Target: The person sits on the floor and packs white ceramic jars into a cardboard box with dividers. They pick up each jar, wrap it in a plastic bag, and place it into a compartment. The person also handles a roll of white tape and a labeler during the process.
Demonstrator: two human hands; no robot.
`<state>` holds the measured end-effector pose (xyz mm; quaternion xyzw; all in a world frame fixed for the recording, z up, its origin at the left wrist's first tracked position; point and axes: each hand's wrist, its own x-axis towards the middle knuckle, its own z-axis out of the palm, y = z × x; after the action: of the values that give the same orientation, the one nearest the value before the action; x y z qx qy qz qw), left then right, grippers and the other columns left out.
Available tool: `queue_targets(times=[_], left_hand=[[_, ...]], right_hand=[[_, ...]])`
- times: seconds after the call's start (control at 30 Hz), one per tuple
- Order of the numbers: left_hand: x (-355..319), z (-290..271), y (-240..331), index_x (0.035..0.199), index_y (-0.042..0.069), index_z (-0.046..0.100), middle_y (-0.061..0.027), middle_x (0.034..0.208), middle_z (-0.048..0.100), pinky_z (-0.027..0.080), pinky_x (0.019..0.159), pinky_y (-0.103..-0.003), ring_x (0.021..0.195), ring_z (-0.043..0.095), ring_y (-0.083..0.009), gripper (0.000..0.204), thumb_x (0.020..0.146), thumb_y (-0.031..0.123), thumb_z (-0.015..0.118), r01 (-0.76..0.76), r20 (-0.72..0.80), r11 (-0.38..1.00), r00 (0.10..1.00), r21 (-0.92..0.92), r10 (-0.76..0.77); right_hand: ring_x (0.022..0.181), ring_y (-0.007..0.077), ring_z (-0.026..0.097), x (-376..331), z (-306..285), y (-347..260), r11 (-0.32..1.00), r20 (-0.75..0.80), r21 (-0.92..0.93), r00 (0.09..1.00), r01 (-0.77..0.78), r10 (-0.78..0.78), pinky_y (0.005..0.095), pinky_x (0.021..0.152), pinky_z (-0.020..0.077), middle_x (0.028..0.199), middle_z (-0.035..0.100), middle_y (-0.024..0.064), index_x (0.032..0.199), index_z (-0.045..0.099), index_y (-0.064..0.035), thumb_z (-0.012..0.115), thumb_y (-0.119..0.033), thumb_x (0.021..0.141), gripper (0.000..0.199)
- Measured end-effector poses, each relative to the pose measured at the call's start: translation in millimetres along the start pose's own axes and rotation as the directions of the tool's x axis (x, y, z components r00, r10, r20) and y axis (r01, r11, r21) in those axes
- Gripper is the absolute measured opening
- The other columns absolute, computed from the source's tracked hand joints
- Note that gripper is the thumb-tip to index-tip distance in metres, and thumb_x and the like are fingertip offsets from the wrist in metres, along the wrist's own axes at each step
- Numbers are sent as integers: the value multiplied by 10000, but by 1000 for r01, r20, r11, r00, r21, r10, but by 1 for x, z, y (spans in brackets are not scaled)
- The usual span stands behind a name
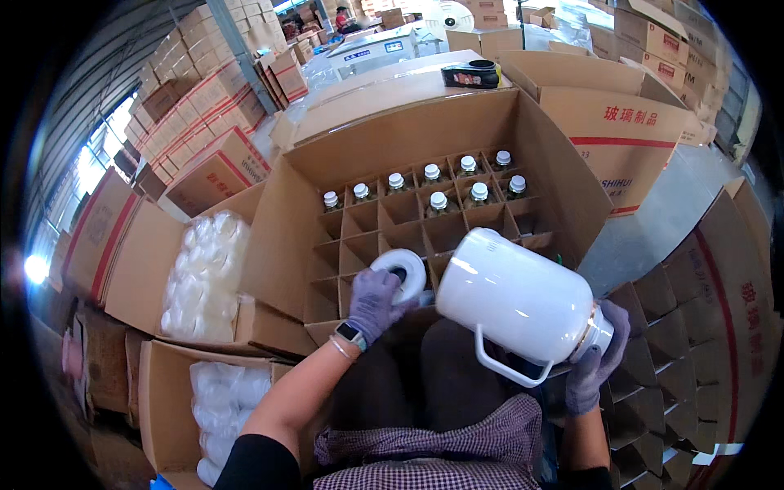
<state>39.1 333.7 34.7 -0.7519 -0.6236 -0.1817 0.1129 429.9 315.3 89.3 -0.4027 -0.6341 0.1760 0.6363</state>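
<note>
a large white jug [516,300] with a white handle is held tilted on its side above the near edge of a big open cardboard box [343,163], its base turned toward the box and its neck end toward the lower right. the neck end is gripped by the right hand [596,363], gloved in grey-purple, with the fingers wrapped closed around it. a round white lid [403,272] is held by the left hand [374,300], also gloved, fingers curled shut around its lower side; a watch is worn on that wrist. the lid is kept just beside the jug's base, over the box's front cells. the box is split by a cardboard divider grid [384,237], and small capped bottles [438,200] are stood upright in the far rows. bags of white lids [204,273] are seen in open cartons at the left.
</note>
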Motion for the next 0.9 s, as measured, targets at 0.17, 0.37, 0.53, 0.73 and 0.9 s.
queue_targets(times=[0.17, 0.37, 0.53, 0.73, 0.9], left_hand=[[54, 9, 14, 933, 113, 657, -116, 976, 618, 464, 886, -467, 983, 613, -318, 436, 800, 518, 750, -30, 281, 999, 960, 34, 19], [197, 101, -34, 1186, 78, 562, -188, 1172, 604, 528, 900, -515, 1050, 655, -392, 544, 840, 461, 734, 220, 160, 974, 964, -48, -210], [255, 168, -64, 1273, 58, 559, -233, 1257, 664, 505, 993, -480, 1173, 636, -383, 770, 764, 602, 754, 268, 479, 962, 840, 45, -257], [220, 73, -59, 1130, 85, 669, -194, 1101, 680, 535, 895, -452, 1047, 661, -363, 564, 727, 449, 822, 275, 58, 943, 962, -188, -268], [115, -124, -15, 1205, 42, 617, -158, 1079, 661, 547, 871, -400, 993, 676, -306, 604, 659, 142, 854, 27, -305, 981, 948, -190, -85]], right_hand=[[1038, 292, 554, -21, -35, 45, 990, -57, -100, 994, -96, 91, 442, 931, 446, 1109, 580, 178, 1175, 546, 13, 580, -638, 913, 703], [1111, 246, 556, -23, -27, 58, 948, -77, -82, 950, -308, 302, 429, 982, 448, 1195, 537, 143, 1299, 478, -13, 499, -707, 941, 781], [1041, 238, 549, -17, -11, 44, 930, -120, 10, 923, -366, 365, 417, 938, 442, 1133, 550, 155, 1200, 513, -6, 548, -706, 904, 760], [1101, 245, 577, -12, -37, 45, 937, -96, -80, 939, -339, 331, 430, 985, 461, 1190, 571, 139, 1315, 470, -23, 492, -674, 966, 740], [1106, 276, 594, 10, -21, 17, 901, -128, 110, 893, -420, 432, 436, 995, 456, 1193, 578, 168, 1305, 497, 9, 450, -653, 977, 740]])
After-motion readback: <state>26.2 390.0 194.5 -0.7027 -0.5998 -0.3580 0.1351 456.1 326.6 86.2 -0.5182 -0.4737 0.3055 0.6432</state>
